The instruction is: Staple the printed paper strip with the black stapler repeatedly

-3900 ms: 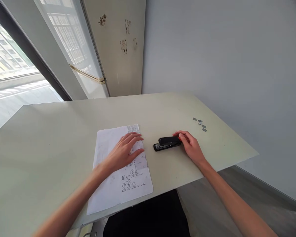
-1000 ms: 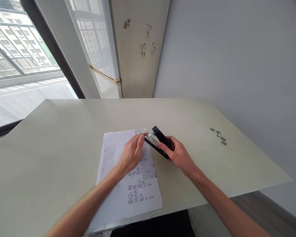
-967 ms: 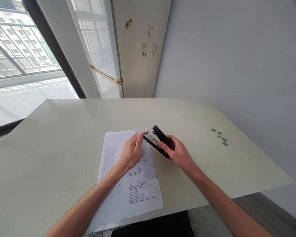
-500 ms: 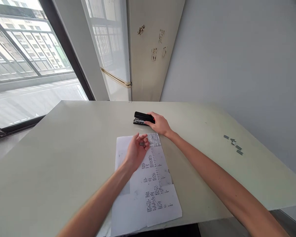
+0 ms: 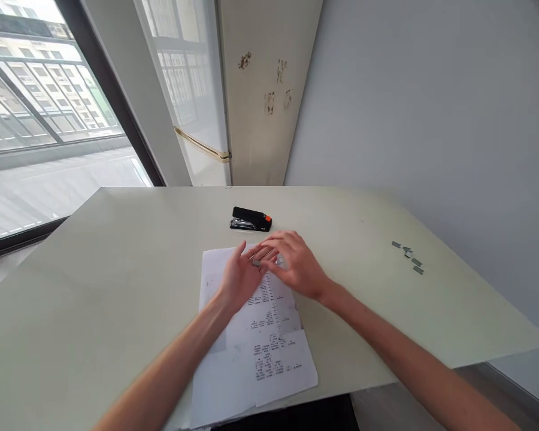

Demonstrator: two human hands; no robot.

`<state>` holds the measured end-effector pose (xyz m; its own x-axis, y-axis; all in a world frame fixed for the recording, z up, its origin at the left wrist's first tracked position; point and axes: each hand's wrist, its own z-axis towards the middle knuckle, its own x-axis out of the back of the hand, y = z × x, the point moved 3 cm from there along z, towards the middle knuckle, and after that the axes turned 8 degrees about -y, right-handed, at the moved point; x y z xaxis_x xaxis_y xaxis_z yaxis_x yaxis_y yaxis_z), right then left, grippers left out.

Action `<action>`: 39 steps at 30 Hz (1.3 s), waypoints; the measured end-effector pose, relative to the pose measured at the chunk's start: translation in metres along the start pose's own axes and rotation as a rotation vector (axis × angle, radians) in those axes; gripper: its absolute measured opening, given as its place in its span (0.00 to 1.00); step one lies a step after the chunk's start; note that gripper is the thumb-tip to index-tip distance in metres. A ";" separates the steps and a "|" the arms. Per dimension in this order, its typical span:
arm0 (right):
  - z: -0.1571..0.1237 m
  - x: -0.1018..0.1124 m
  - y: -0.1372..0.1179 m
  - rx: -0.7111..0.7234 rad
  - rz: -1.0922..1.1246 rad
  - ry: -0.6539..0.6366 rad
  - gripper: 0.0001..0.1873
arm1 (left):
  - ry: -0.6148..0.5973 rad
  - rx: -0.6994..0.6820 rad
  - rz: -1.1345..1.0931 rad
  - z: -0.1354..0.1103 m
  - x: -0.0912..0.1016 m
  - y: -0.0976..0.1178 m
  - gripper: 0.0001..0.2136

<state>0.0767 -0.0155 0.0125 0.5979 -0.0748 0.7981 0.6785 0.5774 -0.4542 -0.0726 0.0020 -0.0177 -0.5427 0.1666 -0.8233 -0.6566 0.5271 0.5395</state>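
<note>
My left hand (image 5: pixel 241 280) is palm up above the printed papers (image 5: pixel 233 383), cradling a small grey strip of staples (image 5: pixel 256 263) on its slightly curled fingers. From the right, my right hand (image 5: pixel 300 264) reaches over those fingertips, thumb and fingers apart with nothing visible between them. Its thumb tip is close to the strip; whether it touches cannot be made out. Just beyond both hands, a black stapler (image 5: pixel 251 219) with an orange-red piece at its right end lies on the table, its front end pointing left and slightly gaping.
Several more grey staple strips (image 5: pixel 417 262) lie scattered at the right of the pale table (image 5: pixel 130 287). A fridge (image 5: pixel 260 137) and a grey wall (image 5: pixel 408 108) stand behind it. A sliding window (image 5: pixel 49 114) is on the left.
My right hand has let go of the stapler and come back toward me, over my left hand. The stapler stays on the table. The view has shifted slightly right.
</note>
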 end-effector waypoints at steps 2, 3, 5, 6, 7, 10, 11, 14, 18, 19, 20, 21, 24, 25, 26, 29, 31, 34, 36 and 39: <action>-0.020 -0.004 -0.011 -0.022 -0.022 0.006 0.15 | -0.059 0.060 0.023 -0.004 -0.008 -0.008 0.19; -0.027 -0.007 -0.014 -0.036 -0.027 0.021 0.13 | -0.082 0.091 0.038 -0.006 -0.012 -0.012 0.20; -0.038 -0.009 -0.018 -0.054 -0.028 0.051 0.09 | -0.119 0.135 0.091 -0.009 -0.019 -0.022 0.21; -0.043 -0.008 -0.019 -0.055 -0.030 0.065 0.08 | -0.134 0.142 0.139 -0.010 -0.022 -0.027 0.22; -0.047 -0.005 -0.018 -0.053 -0.033 0.081 0.09 | -0.140 0.131 0.210 -0.011 -0.025 -0.030 0.22; -0.070 0.017 -0.005 -0.061 -0.071 0.137 0.09 | -0.122 -0.006 0.647 -0.017 -0.029 -0.025 0.20; -0.082 0.029 0.006 -0.083 -0.095 0.161 0.08 | -0.118 -0.067 0.864 -0.021 -0.028 -0.018 0.19; -0.128 0.069 0.058 -0.223 -0.221 0.244 0.08 | -0.163 -0.171 1.513 -0.037 -0.015 0.011 0.19; -0.195 0.115 0.137 -0.452 -0.392 0.269 0.14 | -0.078 -0.300 1.931 -0.059 0.033 0.056 0.21; -0.208 0.122 0.152 -0.485 -0.426 0.262 0.15 | -0.079 -0.313 1.992 -0.063 0.045 0.064 0.23; -0.218 0.127 0.165 -0.511 -0.457 0.256 0.16 | -0.081 -0.311 2.050 -0.065 0.056 0.070 0.26; -0.227 0.130 0.176 -0.534 -0.485 0.256 0.16 | -0.069 -0.302 2.103 -0.066 0.064 0.074 0.28; -0.239 0.135 0.197 -0.602 -0.549 0.265 0.16 | -0.066 -0.257 2.206 -0.062 0.074 0.074 0.32; -0.239 0.135 0.201 -0.625 -0.564 0.273 0.16 | -0.074 -0.245 2.225 -0.058 0.072 0.071 0.32; -0.239 0.135 0.202 -0.645 -0.576 0.286 0.15 | -0.085 -0.236 2.236 -0.054 0.070 0.068 0.32; -0.230 0.132 0.194 -0.657 -0.588 0.344 0.14 | -0.112 -0.230 2.228 -0.039 0.059 0.059 0.32; -0.217 0.123 0.177 -0.601 -0.534 0.357 0.14 | -0.121 -0.237 2.188 -0.029 0.052 0.058 0.32; -0.184 0.099 0.143 -0.471 -0.311 0.293 0.11 | -0.100 -0.287 2.083 -0.019 0.045 0.064 0.29; -0.157 0.080 0.123 -0.433 -0.108 0.230 0.11 | -0.046 -0.337 1.990 -0.016 0.041 0.073 0.26; -0.118 0.056 0.107 -0.427 0.201 0.203 0.09 | 0.143 -0.329 1.788 -0.019 0.044 0.089 0.23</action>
<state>0.2330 -0.0535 -0.0376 0.7765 -0.1772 0.6047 0.6301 0.2159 -0.7459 -0.1652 0.0403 -0.0029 -0.6539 0.2088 0.7272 0.6425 -0.3543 0.6795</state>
